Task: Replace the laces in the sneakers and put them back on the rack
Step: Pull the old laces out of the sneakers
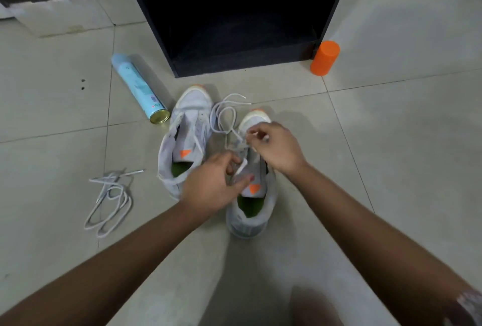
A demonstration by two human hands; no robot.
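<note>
Two white sneakers with orange toe tips stand on the tiled floor, toes pointing away from me. The left sneaker (184, 137) has no hand on it. Over the right sneaker (251, 211), my left hand (211, 184) pinches a stretch of white lace (227, 119) near the tongue. My right hand (273, 147) pinches the same lace higher up, by the front eyelets. The lace's free part loops on the floor between the two toes. A second loose lace (110, 200) lies in a heap at the left.
A black shoe rack (234, 59) stands open straight ahead, its lower shelf empty. A light blue spray can (139, 88) lies on the floor left of the rack. An orange cylinder (324, 58) stands at the rack's right corner.
</note>
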